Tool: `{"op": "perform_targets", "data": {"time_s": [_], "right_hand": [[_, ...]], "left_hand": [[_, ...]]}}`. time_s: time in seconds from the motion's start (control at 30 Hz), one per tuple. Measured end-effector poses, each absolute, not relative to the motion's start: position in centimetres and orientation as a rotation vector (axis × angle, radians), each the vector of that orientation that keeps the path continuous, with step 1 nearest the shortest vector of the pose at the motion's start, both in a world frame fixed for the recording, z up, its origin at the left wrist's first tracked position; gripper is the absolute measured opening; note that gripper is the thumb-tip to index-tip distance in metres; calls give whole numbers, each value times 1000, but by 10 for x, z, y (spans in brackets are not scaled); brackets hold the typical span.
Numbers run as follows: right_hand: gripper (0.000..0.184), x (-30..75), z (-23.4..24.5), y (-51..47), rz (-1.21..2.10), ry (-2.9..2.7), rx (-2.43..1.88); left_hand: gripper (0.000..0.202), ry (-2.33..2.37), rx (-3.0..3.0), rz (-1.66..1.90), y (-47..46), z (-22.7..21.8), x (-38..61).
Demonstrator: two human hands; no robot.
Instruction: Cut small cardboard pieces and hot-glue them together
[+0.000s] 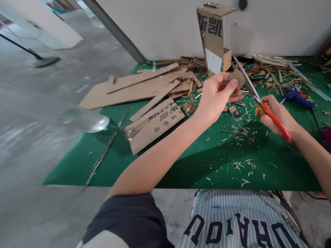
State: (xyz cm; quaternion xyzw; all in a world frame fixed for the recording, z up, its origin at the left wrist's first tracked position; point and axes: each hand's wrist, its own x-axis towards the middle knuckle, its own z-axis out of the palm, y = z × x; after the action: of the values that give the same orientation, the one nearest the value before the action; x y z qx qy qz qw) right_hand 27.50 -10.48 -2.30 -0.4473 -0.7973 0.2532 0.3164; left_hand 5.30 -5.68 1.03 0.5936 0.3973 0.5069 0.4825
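My left hand (216, 94) pinches a small piece of brown cardboard (238, 77) between thumb and fingers, held above the green mat (181, 165). My right hand (278, 115) grips orange-handled scissors (258, 100), whose blades point up and left and meet the cardboard piece. Both hands hover over the mat's middle right.
Flat cardboard sheets (139, 89) and a printed cardboard panel (155, 124) lie at the mat's left. A tall cardboard box (213, 38) stands at the back by the wall. A blue glue gun (297, 97) lies at the right. Cardboard scraps and shavings are scattered about.
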Motion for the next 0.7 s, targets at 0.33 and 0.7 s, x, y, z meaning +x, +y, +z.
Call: {"op": "perform_targets", "data": {"time_s": [0.33, 0.7], "right_hand": [[56, 277, -29, -103, 530, -2117, -1272], [47, 275, -30, -102, 445, -2147, -1345]], "left_hand": [[10, 896, 1502, 1294, -59, 9, 51], [12, 937, 1592, 1307, -64, 15, 49]]}}
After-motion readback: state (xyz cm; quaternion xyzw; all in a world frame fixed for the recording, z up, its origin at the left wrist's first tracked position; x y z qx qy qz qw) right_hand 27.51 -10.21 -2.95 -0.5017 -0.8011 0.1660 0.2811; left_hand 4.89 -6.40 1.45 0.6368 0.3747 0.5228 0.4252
